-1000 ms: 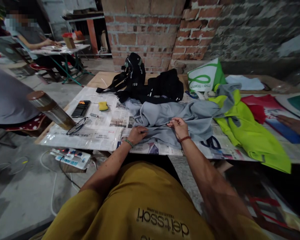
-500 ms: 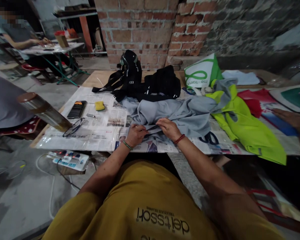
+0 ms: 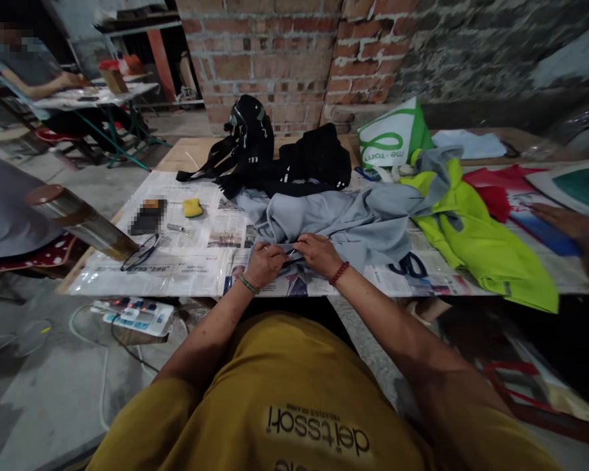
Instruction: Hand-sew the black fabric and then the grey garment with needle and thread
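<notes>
A grey garment (image 3: 343,222) is spread over the newspaper-covered table (image 3: 186,154), its near fold lying at the front edge, roughly midway along. That fold is pinched by both hands, which are brought close together: the left hand (image 3: 265,263) (a green bead band at its wrist) is closed on the cloth from the left, and the right hand (image 3: 317,252) (a red bead band at its wrist) is closed on it from the right, fingertips almost meeting. What exactly lies between the fingertips cannot be made out.

Behind the grey garment, toward the far edge, a black bag (image 3: 248,140) and a black bundle (image 3: 317,163) are set side by side. A lime-green garment (image 3: 476,245) is draped toward the right end of the table, partly over the front edge, with a white-and-green bag (image 3: 390,140) behind it. Toward the left end, a yellow sponge (image 3: 193,208), a dark phone (image 3: 147,217) and a pair of spectacles (image 3: 140,252) are laid on the newspaper. A metal flask (image 3: 81,221) is seen tilted at the left corner. Another person's hand (image 3: 569,226) is rested at the right end.
</notes>
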Available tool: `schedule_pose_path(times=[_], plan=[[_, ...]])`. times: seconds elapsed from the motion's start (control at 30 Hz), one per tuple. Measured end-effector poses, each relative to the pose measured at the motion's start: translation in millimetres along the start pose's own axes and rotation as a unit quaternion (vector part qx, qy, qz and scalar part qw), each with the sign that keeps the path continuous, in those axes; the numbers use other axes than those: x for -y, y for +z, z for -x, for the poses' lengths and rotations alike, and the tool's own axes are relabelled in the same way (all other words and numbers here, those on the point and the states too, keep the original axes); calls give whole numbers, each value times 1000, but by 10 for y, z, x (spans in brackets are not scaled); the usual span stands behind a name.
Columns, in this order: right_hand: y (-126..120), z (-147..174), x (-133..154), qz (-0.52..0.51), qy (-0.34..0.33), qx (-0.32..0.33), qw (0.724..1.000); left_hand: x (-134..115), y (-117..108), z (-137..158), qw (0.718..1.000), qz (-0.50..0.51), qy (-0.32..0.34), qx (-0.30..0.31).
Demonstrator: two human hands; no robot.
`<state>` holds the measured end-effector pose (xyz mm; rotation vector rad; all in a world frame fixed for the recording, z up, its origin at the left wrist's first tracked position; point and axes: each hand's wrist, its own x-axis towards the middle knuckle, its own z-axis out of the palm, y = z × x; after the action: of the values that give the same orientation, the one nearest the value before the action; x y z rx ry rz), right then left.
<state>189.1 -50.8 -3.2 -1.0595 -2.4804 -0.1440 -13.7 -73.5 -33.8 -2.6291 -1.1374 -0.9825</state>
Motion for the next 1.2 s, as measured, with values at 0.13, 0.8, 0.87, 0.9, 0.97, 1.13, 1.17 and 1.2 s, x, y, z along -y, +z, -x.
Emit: schedule_pose_path(times=[0.13,0.8,0.87,0.9,0.97,1.13,1.17,1.2], plan=[[-6,-18,45,1,-12,27,1000,2,-3,-10,1000,16,-19,-2],[-142,-342,182,-461,329,68,821,47,-11,-21,997,49,-63,-6],[-132,-343,194,-496,340,52,797,44,-8,-22,997,51,-64,-3],[-129,-344,198,-517,346,45,782,44,-6,-20,996,53,-65,-3],[-125,-347,205,-558,355,40,749,47,-6,-18,996,57,-67,-7],[-95,-373,204,-547,354,31,758,54,-20,-20,995,66,-74,-4],[-82,-380,200,-520,352,26,777,54,-23,-22,995,67,-76,-3],[-67,-387,196,-491,351,22,797,53,-26,-23,995,67,-78,-3]])
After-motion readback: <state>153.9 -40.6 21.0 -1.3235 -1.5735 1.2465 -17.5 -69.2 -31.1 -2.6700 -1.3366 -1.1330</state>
